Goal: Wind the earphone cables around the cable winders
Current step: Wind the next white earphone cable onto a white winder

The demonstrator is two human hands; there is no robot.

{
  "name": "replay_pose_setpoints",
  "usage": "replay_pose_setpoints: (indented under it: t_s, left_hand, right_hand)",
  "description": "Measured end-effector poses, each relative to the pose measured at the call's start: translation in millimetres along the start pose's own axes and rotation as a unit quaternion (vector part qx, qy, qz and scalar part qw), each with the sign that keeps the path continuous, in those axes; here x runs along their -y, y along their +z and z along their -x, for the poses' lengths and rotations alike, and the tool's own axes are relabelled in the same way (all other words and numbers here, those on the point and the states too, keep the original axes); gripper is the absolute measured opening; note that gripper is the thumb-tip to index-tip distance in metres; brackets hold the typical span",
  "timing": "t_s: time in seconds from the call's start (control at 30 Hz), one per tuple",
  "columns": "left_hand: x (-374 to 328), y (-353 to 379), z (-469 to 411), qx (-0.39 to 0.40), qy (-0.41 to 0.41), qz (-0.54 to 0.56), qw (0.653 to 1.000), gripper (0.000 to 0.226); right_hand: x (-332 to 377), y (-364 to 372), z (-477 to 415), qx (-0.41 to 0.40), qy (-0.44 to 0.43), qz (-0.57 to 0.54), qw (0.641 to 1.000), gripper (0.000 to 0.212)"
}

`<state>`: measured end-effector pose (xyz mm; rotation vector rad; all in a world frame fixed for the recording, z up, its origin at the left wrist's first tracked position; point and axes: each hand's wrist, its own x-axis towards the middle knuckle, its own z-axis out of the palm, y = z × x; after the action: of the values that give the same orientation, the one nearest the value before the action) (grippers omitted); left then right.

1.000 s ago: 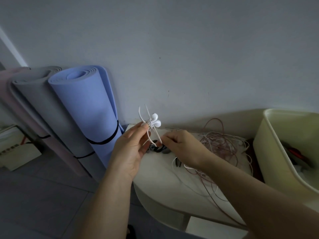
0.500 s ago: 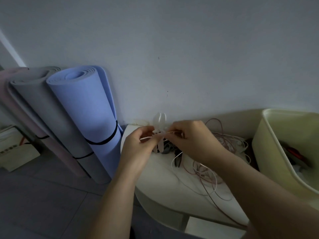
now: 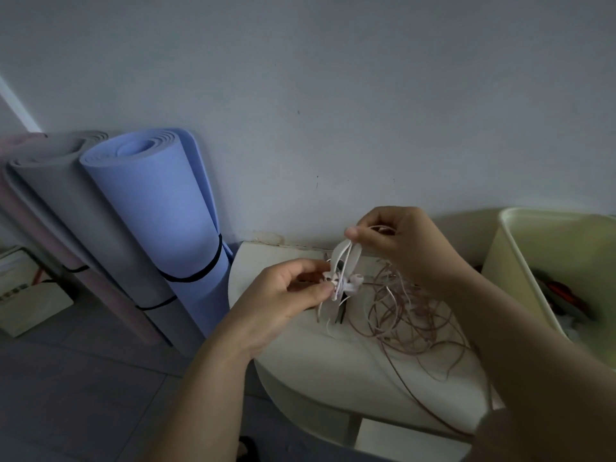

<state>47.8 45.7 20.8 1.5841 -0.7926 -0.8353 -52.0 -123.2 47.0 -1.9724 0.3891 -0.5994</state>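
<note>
Left hand pinching white earphones, right hand lifting cable loops, table

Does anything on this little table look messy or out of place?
Yes: the pinkish cables lie in a loose tangle on the table, below the right hand, one strand trailing toward the front edge. Nothing looks spilled or broken.
</note>
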Motion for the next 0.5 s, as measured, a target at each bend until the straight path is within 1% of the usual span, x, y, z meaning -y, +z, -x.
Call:
replay_pose_setpoints:
  t_s: [0.07, 0.13, 0.2, 0.27, 0.33, 0.4, 0.47, 0.5]
  left_hand:
    - [-0.7, 0.9, 0.2, 0.031, -0.001, 0.081, 0.996, 0.031]
    - [-1.2, 1.9, -1.8, 0.042, 0.008, 0.149, 0.988, 0.031]
    - [-2.5, 2.9, -4.0, 0.035, 0.015, 0.21, 0.977, 0.036]
    - [-4.4, 2.2, -5.5, 0.009, 0.02, 0.273, 0.962, 0.042]
    - [-6.3, 1.1, -6.0, -0.027, 0.018, 0.333, 0.942, 0.034]
    - [-6.0, -2.5, -6.0, -0.082, 0.005, 0.391, 0.917, 0.028]
    - [-2.4, -8.8, -7.5, -0.157, -0.014, 0.429, 0.889, 0.024]
    - [-1.2, -12.0, -8.2, -0.191, -0.025, 0.429, 0.883, 0.019]
  right_hand:
    - [-3.1, 1.5, -1.3, 0.005, 0.033, -0.072, 0.997, 0.025]
    - [-8.7, 9.8, -3.0, 0.014, 0.067, -0.115, 0.991, 0.028]
    - [-12.8, 23.3, -3.0, 0.038, 0.096, -0.148, 0.984, 0.025]
    - [-15.8, 38.6, -1.9, 0.068, 0.119, -0.162, 0.977, 0.021]
    - [-14.7, 49.2, 1.1, 0.071, 0.131, -0.146, 0.978, 0.03]
    - [-10.7, 55.6, 3.6, 0.07, 0.124, -0.094, 0.985, 0.034]
    - [-8.3, 59.2, 5.2, 0.098, 0.084, -0.009, 0.992, 0.029]
    - [-6.7, 60.5, 6.6, 0.123, 0.063, 0.029, 0.99, 0.022]
